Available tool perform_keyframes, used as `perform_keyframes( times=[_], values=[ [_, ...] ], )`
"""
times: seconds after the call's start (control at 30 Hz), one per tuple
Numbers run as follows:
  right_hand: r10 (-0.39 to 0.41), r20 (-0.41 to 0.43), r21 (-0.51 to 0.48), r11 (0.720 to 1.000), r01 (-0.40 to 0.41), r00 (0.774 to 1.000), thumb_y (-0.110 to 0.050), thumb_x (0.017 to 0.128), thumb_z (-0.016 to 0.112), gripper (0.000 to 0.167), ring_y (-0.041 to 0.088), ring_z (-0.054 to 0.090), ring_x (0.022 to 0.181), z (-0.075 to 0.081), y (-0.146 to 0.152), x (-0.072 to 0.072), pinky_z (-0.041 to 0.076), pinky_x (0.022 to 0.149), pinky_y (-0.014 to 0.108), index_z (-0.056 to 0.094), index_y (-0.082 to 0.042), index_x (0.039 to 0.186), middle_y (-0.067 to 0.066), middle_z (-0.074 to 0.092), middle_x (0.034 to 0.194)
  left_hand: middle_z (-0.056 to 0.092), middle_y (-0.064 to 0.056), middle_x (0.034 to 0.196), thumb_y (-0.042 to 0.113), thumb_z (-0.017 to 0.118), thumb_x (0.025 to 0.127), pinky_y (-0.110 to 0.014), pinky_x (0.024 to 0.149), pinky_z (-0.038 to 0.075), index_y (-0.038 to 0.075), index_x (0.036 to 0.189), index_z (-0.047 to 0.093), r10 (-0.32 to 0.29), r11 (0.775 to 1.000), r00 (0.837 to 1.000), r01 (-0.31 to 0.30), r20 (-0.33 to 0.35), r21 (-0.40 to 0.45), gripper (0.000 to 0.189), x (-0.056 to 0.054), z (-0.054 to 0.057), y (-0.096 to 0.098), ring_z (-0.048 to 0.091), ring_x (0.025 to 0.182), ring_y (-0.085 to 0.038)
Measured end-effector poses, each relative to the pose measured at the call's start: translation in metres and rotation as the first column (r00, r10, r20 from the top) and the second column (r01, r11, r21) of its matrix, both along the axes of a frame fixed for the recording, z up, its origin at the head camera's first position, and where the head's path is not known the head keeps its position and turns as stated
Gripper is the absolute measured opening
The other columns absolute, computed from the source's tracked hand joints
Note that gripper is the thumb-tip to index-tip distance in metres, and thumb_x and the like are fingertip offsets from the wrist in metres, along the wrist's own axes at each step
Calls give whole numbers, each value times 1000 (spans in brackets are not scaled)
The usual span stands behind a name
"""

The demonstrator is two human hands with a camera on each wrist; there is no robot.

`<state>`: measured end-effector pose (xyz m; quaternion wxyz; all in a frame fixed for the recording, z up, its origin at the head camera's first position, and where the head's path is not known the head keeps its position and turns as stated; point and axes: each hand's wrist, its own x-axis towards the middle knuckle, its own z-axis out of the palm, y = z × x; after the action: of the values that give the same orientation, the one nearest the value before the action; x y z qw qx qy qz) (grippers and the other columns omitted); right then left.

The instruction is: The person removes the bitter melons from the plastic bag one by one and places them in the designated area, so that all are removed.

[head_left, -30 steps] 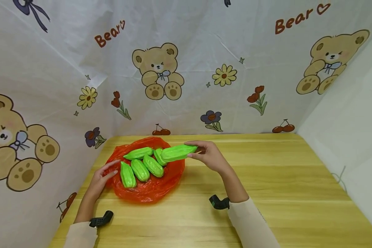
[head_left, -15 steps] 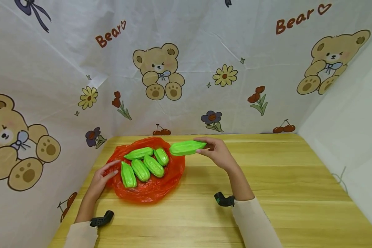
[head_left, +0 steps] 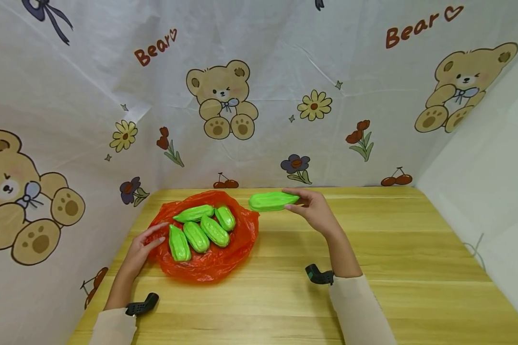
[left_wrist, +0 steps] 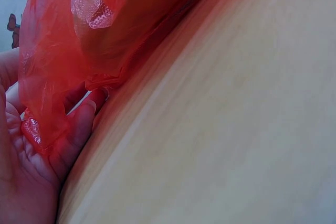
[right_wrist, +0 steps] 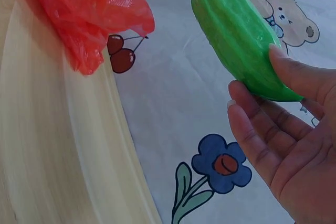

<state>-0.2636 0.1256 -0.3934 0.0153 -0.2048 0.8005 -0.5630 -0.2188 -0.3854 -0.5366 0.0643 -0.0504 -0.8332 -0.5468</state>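
My right hand [head_left: 311, 211] pinches a bright green ridged gourd [head_left: 271, 201] by its pointed end, above the table to the right of a red plastic bag [head_left: 198, 273]. In the right wrist view the gourd [right_wrist: 236, 40] slants up from between the thumb and fingers. Several similar gourds [head_left: 195, 236] lie on the opened-out bag. My left hand [head_left: 138, 249] rests at the bag's left edge, thumb and fingers spread. In the left wrist view, thin red film [left_wrist: 50, 87] lies against the palm and between the thumb and the other fingers, partly covering them.
A wooden table [head_left: 259, 306] carries the bag. White cloth with printed bears [head_left: 222, 103] and flowers stands behind and to the left. A pale wall [head_left: 492, 191] with a thin cable [head_left: 475, 249] stands at the right. Black wrist cameras [head_left: 142, 305] sit on both wrists.
The right hand has carried the green gourd rightward and slightly away, from over the bag to beside it. The left hand and the other gourds stay where they were.
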Motion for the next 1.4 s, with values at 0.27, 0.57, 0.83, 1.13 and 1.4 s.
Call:
perform_keyframes(
  times=[0.27,0.57,0.83,1.13,1.4],
  values=[
    [-47,8,-16,999,47,999,-9,95,72,45,32,66,99,-31,16,-21,55,82,34,63,-8,139,19,63,128,50,-22,149,20,61,102,-15,104,27,3,145,54,-16,1000,1000,16,-6,1,46,1,2,0,38,134,4],
    [-37,62,-90,995,42,997,-13,93,75,45,19,69,93,-52,32,-34,58,84,32,64,-8,137,16,66,122,51,-23,148,17,61,102,-7,101,28,2,144,55,-29,1000,999,30,-27,10,45,2,2,1,39,132,5],
    [-55,107,-60,996,61,993,-13,95,73,45,17,69,88,-66,46,-41,58,82,29,63,-7,139,19,67,117,50,-23,148,15,60,103,-6,100,27,1,146,53,-14,1000,1000,14,-15,5,46,2,1,1,39,139,-8],
    [-47,178,-59,997,58,983,-16,95,73,47,28,70,100,-86,55,-47,58,89,40,61,-5,139,23,63,127,49,-21,150,17,59,103,-10,101,27,2,147,52,-2,1000,1000,1,18,5,47,6,-3,1,32,145,-35],
    [-80,186,-45,995,90,979,-15,95,72,48,32,70,102,-95,65,-50,58,89,47,60,-2,139,23,63,124,50,-23,148,16,60,103,-7,101,28,1,146,52,-15,1000,1000,15,-13,12,46,4,1,2,37,143,-20]
  ],
)
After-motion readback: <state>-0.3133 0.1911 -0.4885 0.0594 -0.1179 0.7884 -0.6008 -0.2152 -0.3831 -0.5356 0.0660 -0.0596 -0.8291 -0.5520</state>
